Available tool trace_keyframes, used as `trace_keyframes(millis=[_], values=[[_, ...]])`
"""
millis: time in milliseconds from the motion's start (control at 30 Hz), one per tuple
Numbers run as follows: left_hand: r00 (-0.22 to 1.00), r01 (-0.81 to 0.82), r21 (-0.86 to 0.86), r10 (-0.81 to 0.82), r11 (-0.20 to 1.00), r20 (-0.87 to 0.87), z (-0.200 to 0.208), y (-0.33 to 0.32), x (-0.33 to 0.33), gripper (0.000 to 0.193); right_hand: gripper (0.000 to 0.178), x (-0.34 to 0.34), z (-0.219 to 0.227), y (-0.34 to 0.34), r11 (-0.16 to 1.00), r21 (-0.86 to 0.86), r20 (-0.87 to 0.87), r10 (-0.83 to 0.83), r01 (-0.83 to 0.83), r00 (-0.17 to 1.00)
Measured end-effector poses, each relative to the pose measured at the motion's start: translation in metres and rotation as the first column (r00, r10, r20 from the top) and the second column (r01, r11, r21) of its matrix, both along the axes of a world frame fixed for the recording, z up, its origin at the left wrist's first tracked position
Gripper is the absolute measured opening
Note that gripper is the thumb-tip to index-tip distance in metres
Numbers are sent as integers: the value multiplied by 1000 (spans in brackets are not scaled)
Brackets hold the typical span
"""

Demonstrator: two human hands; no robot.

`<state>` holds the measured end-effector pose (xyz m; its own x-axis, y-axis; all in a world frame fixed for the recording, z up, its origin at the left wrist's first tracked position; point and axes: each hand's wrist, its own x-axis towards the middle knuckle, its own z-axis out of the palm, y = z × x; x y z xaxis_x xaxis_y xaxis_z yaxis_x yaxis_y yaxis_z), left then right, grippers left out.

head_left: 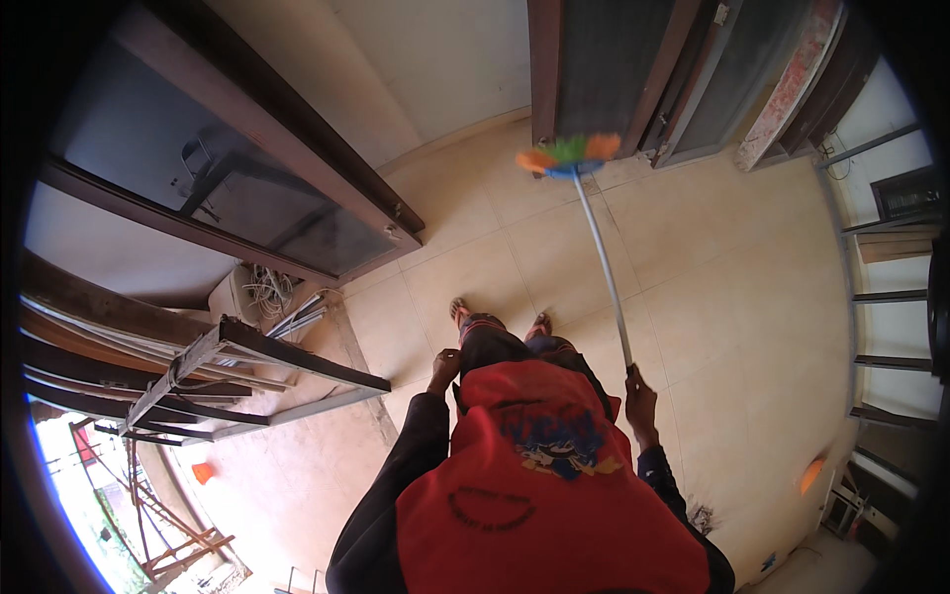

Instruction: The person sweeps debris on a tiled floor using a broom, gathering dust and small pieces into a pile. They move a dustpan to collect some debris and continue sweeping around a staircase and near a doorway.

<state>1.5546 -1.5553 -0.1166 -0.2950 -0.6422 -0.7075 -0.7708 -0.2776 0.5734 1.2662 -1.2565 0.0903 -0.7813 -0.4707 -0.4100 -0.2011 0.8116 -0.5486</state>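
Observation:
My right hand (640, 404) is closed around the near end of a long grey handle (606, 262). It belongs to a broom (572, 156) with a blue base and orange and green bristles, held out ahead of me. The bristles look smeared by motion and are near the floor by the far doorway; whether they touch it I cannot tell. Beside my left thigh hangs my left hand (445, 370), its fingers curled in, with nothing visible in it.
Tan floor tiles (722, 287) spread around my feet. A brown-framed glass door (297, 188) stands ahead on the left, with stacked frames (198, 366) and coiled cable (269, 289) nearby. More framed panels (633, 79) stand at the far wall. A metal-barred frame (853, 287) is at right.

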Motion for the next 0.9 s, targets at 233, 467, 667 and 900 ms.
trace_keyframes(millis=[233,467,667,900], values=[[996,33,-67,-28,997,80,28,-14,2,31,35,96,-29,96,998,-69,147,-3,13,989],[981,-192,130,192,973,9,-4,-15,60,28,37,34,-27,-67,860,141,-17,498,-491,867],[957,-286,258,286,923,38,35,-56,94,26,34,-18,-131,-286,919,128,-39,381,-374,924],[920,-386,306,386,871,63,44,-91,136,23,36,-3,-121,-203,822,344,65,461,-454,885]])
